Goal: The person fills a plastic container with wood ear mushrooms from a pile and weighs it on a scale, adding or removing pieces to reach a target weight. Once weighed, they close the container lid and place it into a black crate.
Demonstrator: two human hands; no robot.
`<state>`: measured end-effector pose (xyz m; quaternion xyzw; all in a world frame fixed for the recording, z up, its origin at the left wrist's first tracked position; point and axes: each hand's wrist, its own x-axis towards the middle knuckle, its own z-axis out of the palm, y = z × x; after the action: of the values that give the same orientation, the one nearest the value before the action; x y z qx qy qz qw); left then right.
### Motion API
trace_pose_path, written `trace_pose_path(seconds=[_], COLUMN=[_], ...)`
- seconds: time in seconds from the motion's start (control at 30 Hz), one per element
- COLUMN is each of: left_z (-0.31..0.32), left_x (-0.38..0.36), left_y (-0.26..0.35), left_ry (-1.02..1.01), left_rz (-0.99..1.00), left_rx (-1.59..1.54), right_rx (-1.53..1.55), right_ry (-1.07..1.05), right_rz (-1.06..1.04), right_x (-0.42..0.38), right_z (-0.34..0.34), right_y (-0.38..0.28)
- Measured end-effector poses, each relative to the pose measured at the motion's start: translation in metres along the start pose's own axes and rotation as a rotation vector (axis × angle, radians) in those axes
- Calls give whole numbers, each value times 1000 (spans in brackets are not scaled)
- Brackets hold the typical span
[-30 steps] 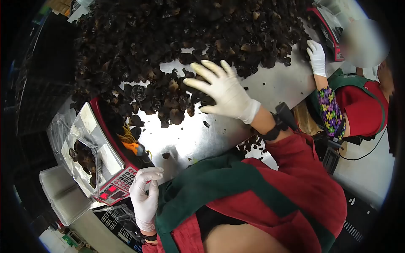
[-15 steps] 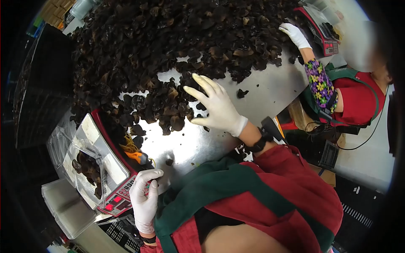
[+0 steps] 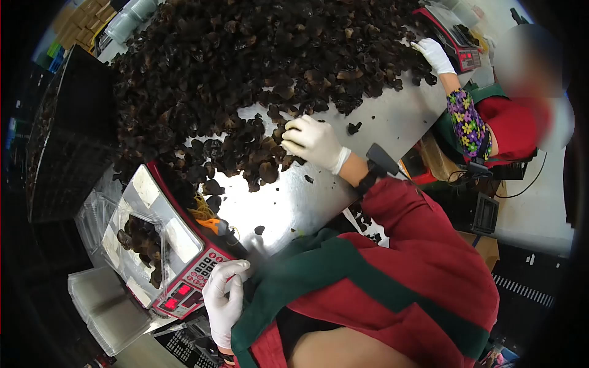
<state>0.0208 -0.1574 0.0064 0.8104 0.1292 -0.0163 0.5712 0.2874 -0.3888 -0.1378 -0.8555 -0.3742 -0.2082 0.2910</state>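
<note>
A heap of dark wood ear mushrooms (image 3: pixel 245 67) covers the far part of the metal table. At its near edge my right hand (image 3: pixel 314 144), in a white glove, has its fingers curled in on some mushroom pieces; its palm faces down and hides most of what is under it. My left hand (image 3: pixel 224 303), also gloved, rests at the near corner of a red scale (image 3: pixel 199 270). Its fingers are loosely bent, with a gap to the thumb and nothing held. On the scale sits a clear plastic tray (image 3: pixel 161 230) with several mushroom pieces (image 3: pixel 142 240).
Clear plastic lids or trays (image 3: pixel 113 313) stand left of the scale. An orange-handled tool (image 3: pixel 215 225) lies beside it. Across the table, a co-worker's gloved hand (image 3: pixel 434 56) touches the heap near a second red scale (image 3: pixel 463 55). A dark panel (image 3: pixel 73 135) rises at left.
My right hand's spread fingers have curled in at the mushroom edge. My left hand stays by the scale. The whole view has shifted slightly. The co-worker's hand remains at the heap.
</note>
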Motion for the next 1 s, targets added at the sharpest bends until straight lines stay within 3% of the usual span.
trace_pose_path(seconds=[0.1,0.17,0.2,0.23,0.3,0.33,0.37,0.43,0.57,0.73,0.83,0.9,1.0], left_z=[-13,-25,-33,-42,-60,-70,-80,-91,-95,-100,-104,-106,-104], left_x=[-11,-23,-29,-34,-39,-37,-35,-35,-34,-43,-40,-27,3], left_y=[5,3,2,-1,-23,-28,-34,-51,-68,-66,-58,-34,-4], left_ry=[51,162,253,343,645,754,865,914,634,609,642,631,598], left_rz=[77,136,187,237,295,298,295,271,262,202,186,284,495], left_rx=[87,144,145,146,184,352,522,639,576,613,538,604,651], right_rx=[208,506,782,1037,1326,1314,1879,2258,2370,2468,2374,2405,2234], right_ry=[20,11,38,-8,65,-5,-99,-273,-401,-668,-721,-751,-710], right_rz=[138,418,619,689,859,921,863,884,976,993,971,927,1085], right_x=[24,42,56,65,82,89,83,92,107,127,134,129,131], right_z=[-4,-11,-21,-24,-22,-32,-6,7,25,52,47,55,47], right_y=[7,4,-10,-7,-14,-26,-6,-17,-56,-105,-136,-149,-182])
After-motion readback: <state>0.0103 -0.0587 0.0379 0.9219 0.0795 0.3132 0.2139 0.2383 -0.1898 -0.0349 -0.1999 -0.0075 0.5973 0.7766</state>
